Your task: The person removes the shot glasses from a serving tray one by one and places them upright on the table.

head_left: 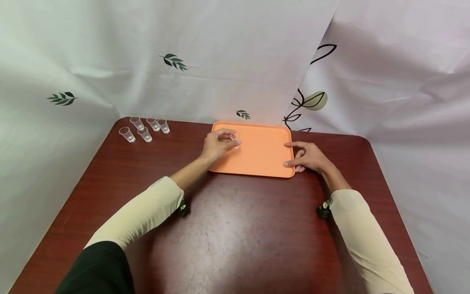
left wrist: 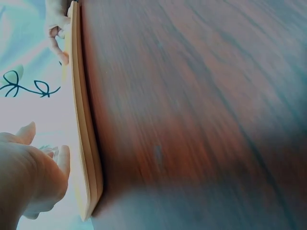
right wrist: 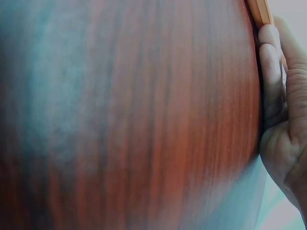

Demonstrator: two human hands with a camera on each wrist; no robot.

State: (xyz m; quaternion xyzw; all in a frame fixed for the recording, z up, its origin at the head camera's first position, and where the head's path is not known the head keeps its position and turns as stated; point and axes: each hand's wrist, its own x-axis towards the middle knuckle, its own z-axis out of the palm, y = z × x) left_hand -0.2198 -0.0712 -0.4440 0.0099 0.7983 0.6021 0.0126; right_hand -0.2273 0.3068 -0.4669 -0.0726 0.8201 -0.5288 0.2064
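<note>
My left hand (head_left: 216, 146) pinches a small clear plastic cup (head_left: 233, 136) between thumb and fingers, over the left part of an orange rectangular tray (head_left: 262, 150). In the left wrist view that hand's fingers partly hide the cup (left wrist: 54, 152). The tray lies flat on the table near its back edge. At the tray's right end, my right hand (head_left: 309, 157) grips the rim, with thumb and index finger over it and the other fingers curled against the outer side. The right wrist view catches only a corner of the tray (right wrist: 260, 12) beside those curled fingers.
Several more clear plastic cups (head_left: 145, 134) stand in a loose group at the table's back left corner. The dark red wooden table (head_left: 227, 228) runs up to a white leaf-printed curtain (head_left: 205, 90) behind the tray and along both sides.
</note>
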